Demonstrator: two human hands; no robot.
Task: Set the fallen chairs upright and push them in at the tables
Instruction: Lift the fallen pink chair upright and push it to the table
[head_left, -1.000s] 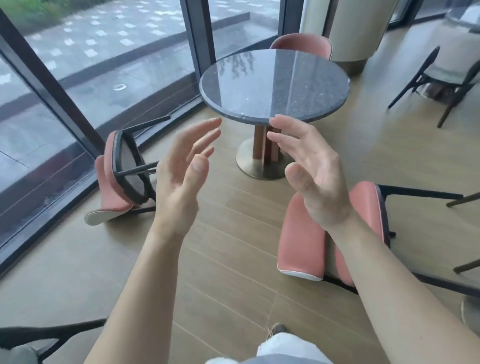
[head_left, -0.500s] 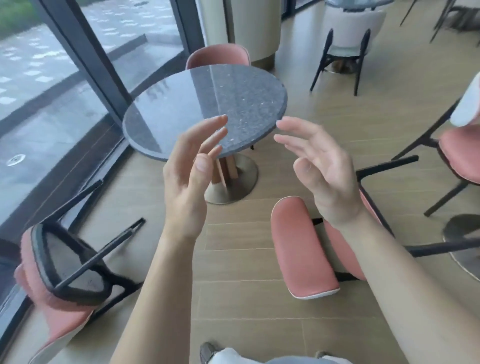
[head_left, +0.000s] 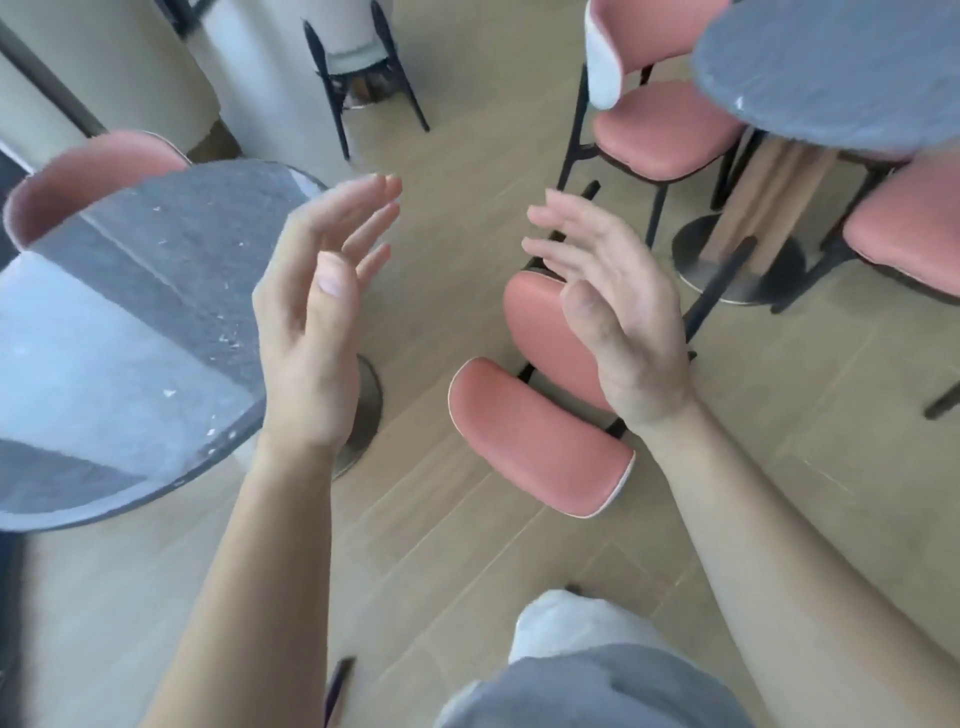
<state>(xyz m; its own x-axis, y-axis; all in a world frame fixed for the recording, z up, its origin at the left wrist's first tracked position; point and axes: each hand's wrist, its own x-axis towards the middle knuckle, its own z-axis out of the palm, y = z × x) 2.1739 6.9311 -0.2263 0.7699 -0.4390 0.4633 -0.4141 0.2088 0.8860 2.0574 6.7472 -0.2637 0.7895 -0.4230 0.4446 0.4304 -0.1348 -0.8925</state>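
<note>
A fallen pink chair (head_left: 535, 436) with black legs lies on its side on the wooden floor, between two round grey tables. My left hand (head_left: 311, 322) and my right hand (head_left: 613, 317) are raised in front of me, palms facing each other, fingers straight, holding nothing. My right hand is above the fallen chair's seat and hides part of it. The left grey table (head_left: 130, 332) stands at the left, the right grey table (head_left: 841, 67) at the top right.
An upright pink chair (head_left: 88, 176) stands behind the left table. Two upright pink chairs (head_left: 660, 124) (head_left: 909, 228) stand at the right table. A black-legged chair (head_left: 363, 67) and a beige pillar (head_left: 104, 67) are at the back.
The view has swung right: the window and the other fallen chair by it have left the frame, and the right table with its chairs has come in. Both hands stay raised and empty.
</note>
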